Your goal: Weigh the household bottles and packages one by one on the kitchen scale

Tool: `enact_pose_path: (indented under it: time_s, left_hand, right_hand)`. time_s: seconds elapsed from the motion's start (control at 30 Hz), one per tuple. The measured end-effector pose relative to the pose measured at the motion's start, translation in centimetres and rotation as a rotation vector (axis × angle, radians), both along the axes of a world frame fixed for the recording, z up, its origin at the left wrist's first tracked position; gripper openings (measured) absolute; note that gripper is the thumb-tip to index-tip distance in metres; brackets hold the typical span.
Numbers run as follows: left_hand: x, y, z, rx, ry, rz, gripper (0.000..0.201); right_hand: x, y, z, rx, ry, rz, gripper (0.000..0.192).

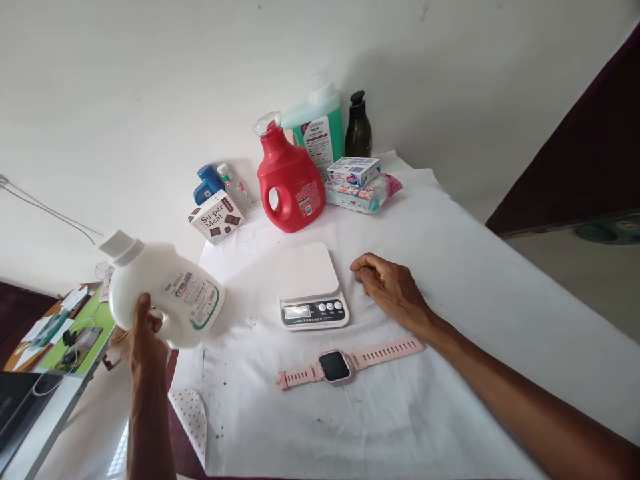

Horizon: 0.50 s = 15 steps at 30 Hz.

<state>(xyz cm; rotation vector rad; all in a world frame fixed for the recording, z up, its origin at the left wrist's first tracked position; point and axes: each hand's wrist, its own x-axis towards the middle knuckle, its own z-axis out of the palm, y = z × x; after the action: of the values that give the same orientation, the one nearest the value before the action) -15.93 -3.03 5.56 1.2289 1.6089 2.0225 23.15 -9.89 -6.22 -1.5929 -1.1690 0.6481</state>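
Head view: the left hand (143, 333) grips a white plastic detergent jug with a white cap and a green-edged printed label (165, 293) by its handle, fingers closed round it, holding it tilted in the air off the left edge of the white cloth-covered table (475, 280), cap up and to the left. The jug is lifted and not set on anything. The small white digital kitchen scale (310, 285) at the middle of the table has a bare platform. The right hand (387, 283) lies on the cloth just beside the scale's right edge, fingers loosely curled, holding nothing. A pink-strapped smartwatch (336, 365) lies flat in front of the scale. The jug looks opaque, smooth and bulky, its cap on. Against the wall stand a red detergent jug (290, 183), a green bottle (320, 127), a dark pump bottle (358, 130) and a "Su-per Meal" box (216, 217).
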Motion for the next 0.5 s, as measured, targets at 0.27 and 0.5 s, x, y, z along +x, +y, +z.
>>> enact_pose_path:
  time_s: [0.27,0.5]
  left_hand:
    - [0.6,-4.6,3.1,0.062,-0.039,-0.075,0.05]
    - [6.8,-2.7,4.3,0.18,-0.108,-0.411,0.063]
  right_hand:
    - [-0.1,0.2,-0.3,0.019,-0.008,-0.011,0.021]
    - [-0.2,0.1,-0.2,0.02,0.007,-0.02,0.022]
